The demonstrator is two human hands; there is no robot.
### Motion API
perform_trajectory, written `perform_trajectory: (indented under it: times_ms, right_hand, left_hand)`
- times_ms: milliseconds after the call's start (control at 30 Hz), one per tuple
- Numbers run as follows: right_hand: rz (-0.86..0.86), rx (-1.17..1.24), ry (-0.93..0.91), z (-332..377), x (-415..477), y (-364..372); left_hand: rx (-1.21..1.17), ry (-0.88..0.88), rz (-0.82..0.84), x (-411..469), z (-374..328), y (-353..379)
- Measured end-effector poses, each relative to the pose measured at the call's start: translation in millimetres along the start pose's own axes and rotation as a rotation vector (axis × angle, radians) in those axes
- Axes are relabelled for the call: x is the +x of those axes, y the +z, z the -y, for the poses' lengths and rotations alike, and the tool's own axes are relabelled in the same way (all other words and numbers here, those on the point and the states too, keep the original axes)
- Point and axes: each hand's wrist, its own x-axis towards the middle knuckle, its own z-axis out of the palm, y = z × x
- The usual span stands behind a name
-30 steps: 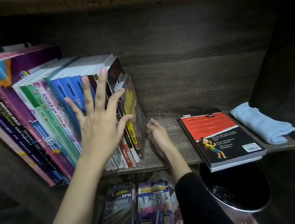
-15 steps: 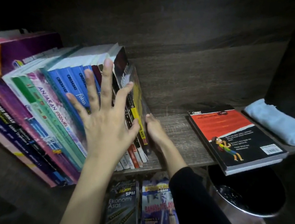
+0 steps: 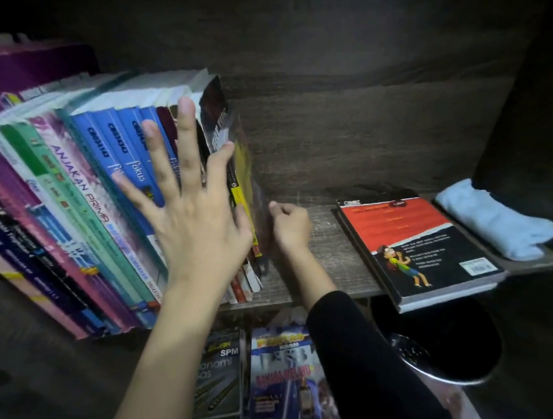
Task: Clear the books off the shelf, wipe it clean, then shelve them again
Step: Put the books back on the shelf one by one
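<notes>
your left grip (image 3: pixel 197 222) lies flat, fingers spread, on the leaning row of books (image 3: pixel 79 192) on the shelf (image 3: pixel 337 264). your right grip (image 3: pixel 288 227) curls against the end book (image 3: pixel 256 191); i can't tell if it has hold. brace the spines and push the row upright from its end. one flat book (image 3: pixel 415 248), one blue cloth (image 3: pixel 498 222), three blue spines (image 3: pixel 123 149).

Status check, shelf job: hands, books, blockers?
Left hand open, flat on leaning book row. Right hand curled at end book, grip unclear. Red-and-black book flat on shelf, blue cloth beside it.
</notes>
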Motion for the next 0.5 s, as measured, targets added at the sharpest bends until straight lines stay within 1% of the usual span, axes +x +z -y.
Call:
perform_trajectory:
  times_ms: [100,167,233,300,333,400,467,500]
  right_hand:
    - [-0.128,0.000,-0.058,16.6,-12.8,-23.8]
    - [-0.181,0.017,-0.118,30.1,-18.4,-43.2]
    - [-0.240,0.061,-0.154,40.9,-20.4,-66.4]
    - [-0.311,0.072,-0.180,47.3,-21.4,-92.6]
    - [-0.342,0.042,-0.195,49.6,-22.8,-108.8]
    - [-0.386,-0.106,-0.225,49.9,-26.6,-139.7]
    - [-0.419,-0.265,-0.242,45.3,-32.3,-170.3]
    - [-0.429,-0.346,-0.226,41.7,-35.5,-185.3]
  left_hand:
    - [-0.100,-0.078,-0.057,-1.4,-15.4,-6.0]
    - [-0.225,-0.125,-0.189,-1.0,-28.4,-12.2]
    - [-0.331,-0.102,-0.331,-0.8,-41.2,-17.1]
    - [-0.438,-0.069,-0.393,-1.2,-54.0,-18.0]
    - [-0.502,-0.070,-0.390,-2.2,-62.1,-16.4]
    - [-0.607,-0.140,-0.311,-8.0,-79.3,-8.0]
    - [-0.676,-0.237,-0.133,-15.4,-97.6,2.8]
    - [-0.699,-0.268,0.002,-19.6,-106.2,8.8]
